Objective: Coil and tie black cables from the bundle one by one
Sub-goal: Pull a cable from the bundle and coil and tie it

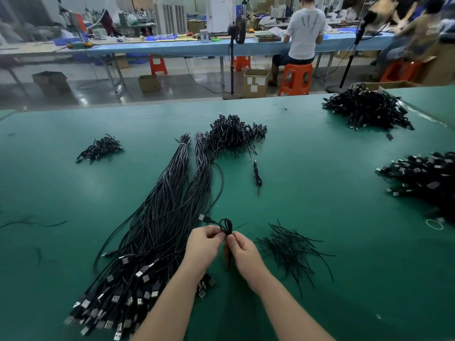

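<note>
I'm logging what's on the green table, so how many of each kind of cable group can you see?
Long uncoiled bundles: 2
Piles of coiled cables: 4
Loose ties heap: 1
Single coiled cable lying alone: 1
Coiled cable in both hands: 1
Total: 9

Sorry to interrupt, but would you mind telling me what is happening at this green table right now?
A person is bundling black cables. Both hands, left hand and right hand, pinch a small coiled cable above the green table, apparently tying it. The long bundle of uncoiled cables lies to the left, loose ties to the right, and piles of finished coils sit farther back.
</note>
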Demonstrator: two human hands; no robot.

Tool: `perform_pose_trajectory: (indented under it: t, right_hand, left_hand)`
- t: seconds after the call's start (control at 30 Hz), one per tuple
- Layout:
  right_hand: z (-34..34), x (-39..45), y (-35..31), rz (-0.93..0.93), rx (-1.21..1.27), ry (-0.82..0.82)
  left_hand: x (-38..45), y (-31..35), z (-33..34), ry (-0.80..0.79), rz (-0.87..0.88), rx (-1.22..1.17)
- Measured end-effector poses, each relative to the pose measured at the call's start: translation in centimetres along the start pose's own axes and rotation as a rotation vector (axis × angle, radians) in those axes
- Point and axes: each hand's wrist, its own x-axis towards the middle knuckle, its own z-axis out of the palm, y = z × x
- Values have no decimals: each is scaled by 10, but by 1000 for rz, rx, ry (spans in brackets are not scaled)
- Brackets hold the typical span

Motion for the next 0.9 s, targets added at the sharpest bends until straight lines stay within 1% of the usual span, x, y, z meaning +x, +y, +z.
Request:
perform_pose_trajectory:
  t: [0.1, 0.3, 0.43, 0.57, 0.67, 0.9]
  right_hand:
    - [-2, 1, 0, -6, 14, 1]
    - [-4, 3, 3, -5, 23, -25]
    - [-4, 4, 4, -8, 11, -27]
    - [-1, 10, 8, 6, -14, -53]
    - [2, 15, 12, 29, -22, -36]
    - [6, 17, 9, 41, -24, -29]
  left_hand:
    - [-3, 3, -1, -29, 32, 41]
    - [-3, 2, -7, 9, 103, 202]
    - [-4, 1, -4, 43, 124, 254]
    - [-8, 1, -1, 56, 129, 264]
    - [-10, 2, 1, 72, 99, 264]
    - [-11, 0, 4, 117, 35, 152]
